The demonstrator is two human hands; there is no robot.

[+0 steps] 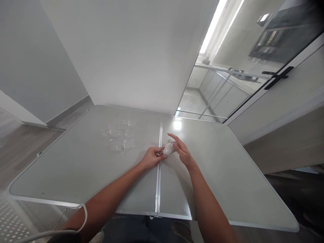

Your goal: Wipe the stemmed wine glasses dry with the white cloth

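At the near left corner of the bench (83, 179), a white cable (85, 216) makes a loop by the person's left forearm; both its ends I cannot follow. On the left half, closer to the far edge than to the near one, some clear pieces (123, 143) lie in a loose group. They are so transparent that I cannot count them or tell their shape.

Just left of the metal seam (157, 189), about midway between the far and near edges, is the left hand (151, 158). Its thumb and fingers pinch the lower left end of a white object (168, 149). This rounded object is held just right of the seam, its surface partly shiny; what it is, I cannot make out, and its underside is hidden.

The right hand (184, 152) is at its right side, the thumb against it and the fingers stretched out along its far side. How firmly these fingers press, I cannot tell. At the far right, a black door handle (278, 78) stands beyond the bench.
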